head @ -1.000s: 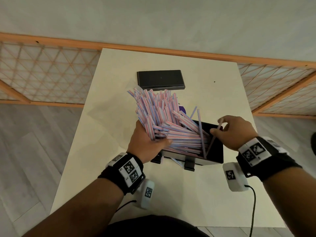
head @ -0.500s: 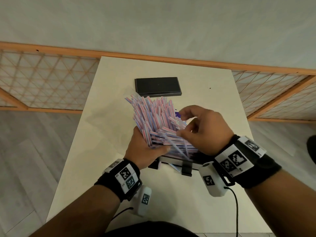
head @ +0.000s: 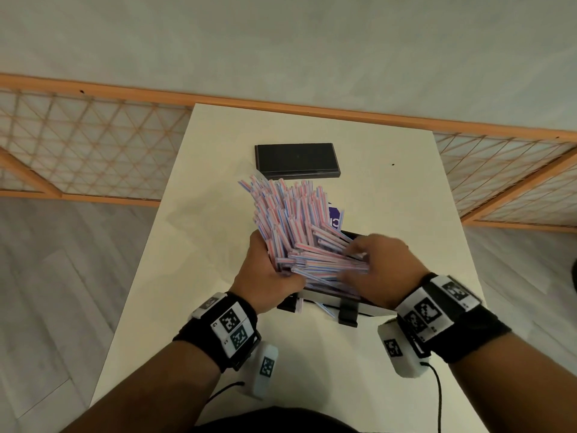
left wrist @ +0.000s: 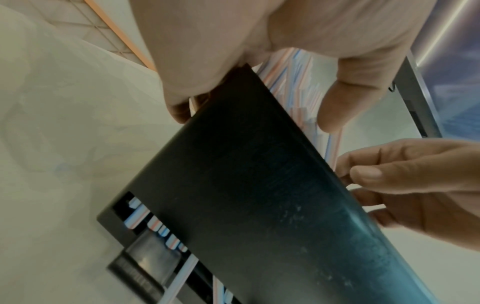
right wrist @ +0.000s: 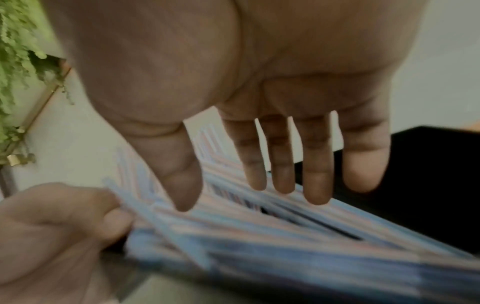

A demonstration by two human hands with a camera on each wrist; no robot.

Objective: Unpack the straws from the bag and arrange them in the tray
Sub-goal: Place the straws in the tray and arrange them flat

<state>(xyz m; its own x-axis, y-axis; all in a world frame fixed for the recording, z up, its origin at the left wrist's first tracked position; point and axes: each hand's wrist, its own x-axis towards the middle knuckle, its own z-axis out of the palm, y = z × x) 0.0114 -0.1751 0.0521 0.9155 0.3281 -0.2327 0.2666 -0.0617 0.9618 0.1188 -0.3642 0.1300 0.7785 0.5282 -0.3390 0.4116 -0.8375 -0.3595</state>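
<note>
A thick fan of pink-and-blue striped straws [head: 290, 220] leans up and away from the black tray [head: 359, 309], which stands near the table's front. My left hand [head: 278, 276] grips the fan at its lower end, against the tray's left side. More straws [right wrist: 285, 226] lie flat across the tray. My right hand [head: 359, 264] lies over them with straight, spread fingers [right wrist: 280, 179], the tips on or just above the pile. The purple bag [head: 336, 217] peeks out behind the fan. In the left wrist view the tray's dark wall [left wrist: 259, 195] hides most of the straws.
A flat black box [head: 296, 160] lies on the white table [head: 218, 307] behind the straws. An orange lattice railing [head: 93, 145] runs along the table's far edge and both sides. Grey floor lies left and right of the table.
My right hand left the tray's right edge, swung left over the straws and now lies flat on those in the tray. The left hand keeps its grip on the fan.
</note>
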